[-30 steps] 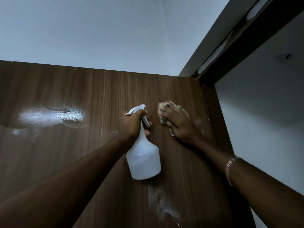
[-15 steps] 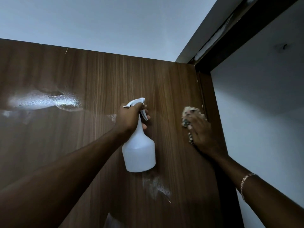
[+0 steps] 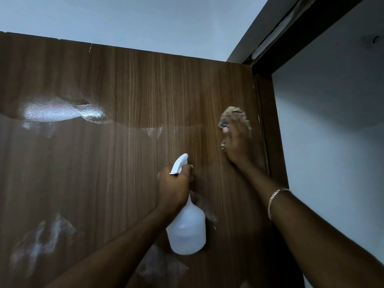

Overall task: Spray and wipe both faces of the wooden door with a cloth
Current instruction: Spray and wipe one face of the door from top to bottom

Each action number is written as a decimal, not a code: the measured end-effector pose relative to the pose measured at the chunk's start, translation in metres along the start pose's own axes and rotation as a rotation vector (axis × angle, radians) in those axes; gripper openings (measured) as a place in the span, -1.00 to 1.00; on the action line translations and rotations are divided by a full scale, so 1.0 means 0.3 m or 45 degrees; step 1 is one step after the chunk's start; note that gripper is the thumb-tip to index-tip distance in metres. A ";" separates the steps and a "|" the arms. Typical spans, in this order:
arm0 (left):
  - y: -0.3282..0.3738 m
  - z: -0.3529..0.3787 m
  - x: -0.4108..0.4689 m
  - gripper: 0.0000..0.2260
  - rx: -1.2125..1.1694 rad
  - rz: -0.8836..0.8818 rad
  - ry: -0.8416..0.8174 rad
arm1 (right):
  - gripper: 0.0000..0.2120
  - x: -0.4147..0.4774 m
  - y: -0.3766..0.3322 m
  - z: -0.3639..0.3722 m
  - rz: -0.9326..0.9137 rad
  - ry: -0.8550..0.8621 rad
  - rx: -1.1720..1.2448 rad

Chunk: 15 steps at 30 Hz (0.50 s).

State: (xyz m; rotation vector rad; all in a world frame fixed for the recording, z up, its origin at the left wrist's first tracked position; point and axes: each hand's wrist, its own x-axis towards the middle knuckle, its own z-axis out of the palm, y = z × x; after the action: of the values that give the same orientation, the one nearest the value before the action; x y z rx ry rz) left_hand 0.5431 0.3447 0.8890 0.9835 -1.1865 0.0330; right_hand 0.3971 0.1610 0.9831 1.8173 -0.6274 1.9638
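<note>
The brown wooden door (image 3: 128, 80) fills the view, seen from below up to its top edge. My left hand (image 3: 174, 187) grips the neck of a white spray bottle (image 3: 187, 229), its nozzle pointing up at the door. My right hand (image 3: 236, 140) presses a crumpled beige cloth (image 3: 230, 113) flat against the door near its right edge, fingers spread over it. A wet patch of spray (image 3: 62, 112) glistens at the upper left of the door, with fainter smears lower down.
The dark door frame (image 3: 276, 125) runs down just right of the cloth, with a pale wall (image 3: 332, 121) beyond it. A white ceiling (image 3: 145, 21) lies above the door's top edge. A bracelet (image 3: 274, 200) sits on my right wrist.
My right hand slid the cloth from the door's middle to its right edge, then up slightly. My left hand with the bottle dropped lower in view. The camera tilted.
</note>
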 end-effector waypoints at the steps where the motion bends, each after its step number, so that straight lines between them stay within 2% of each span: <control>1: 0.006 -0.007 0.013 -0.78 -0.019 -0.004 0.020 | -0.51 -0.034 -0.060 0.017 -0.127 -0.072 -0.013; 3: 0.017 -0.025 0.031 -0.78 -0.034 -0.018 0.056 | -0.47 -0.162 -0.117 0.022 -0.414 -0.295 -0.023; 5: 0.023 -0.054 0.032 -0.79 -0.014 -0.030 0.066 | -0.47 -0.293 -0.051 -0.011 -0.555 -0.375 -0.060; 6: 0.025 -0.074 0.030 -0.80 0.001 -0.030 0.061 | -0.49 -0.328 -0.005 -0.030 -0.513 -0.319 -0.054; 8: 0.022 -0.115 0.028 -0.80 0.025 -0.020 0.054 | -0.52 -0.302 0.049 -0.039 -0.244 -0.162 -0.024; 10: 0.020 -0.144 0.032 -0.79 0.047 -0.024 0.056 | -0.54 -0.176 -0.012 -0.011 -0.002 -0.043 0.017; 11: 0.020 -0.154 0.037 -0.79 0.053 -0.037 0.061 | -0.55 -0.113 -0.087 0.009 0.037 -0.025 0.016; 13: 0.028 -0.167 0.043 -0.77 0.061 -0.061 0.077 | -0.56 -0.056 -0.256 0.052 -0.097 -0.072 0.045; 15: 0.035 -0.188 0.044 -0.75 0.085 -0.048 0.107 | -0.52 -0.128 -0.357 0.078 -0.419 -0.283 0.034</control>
State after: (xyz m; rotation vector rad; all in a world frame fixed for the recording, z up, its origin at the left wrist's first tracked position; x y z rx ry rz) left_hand 0.5862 0.3818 0.9042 1.0532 -1.0953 0.0837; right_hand 0.4799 0.2366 0.9526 2.0245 -0.3377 1.5781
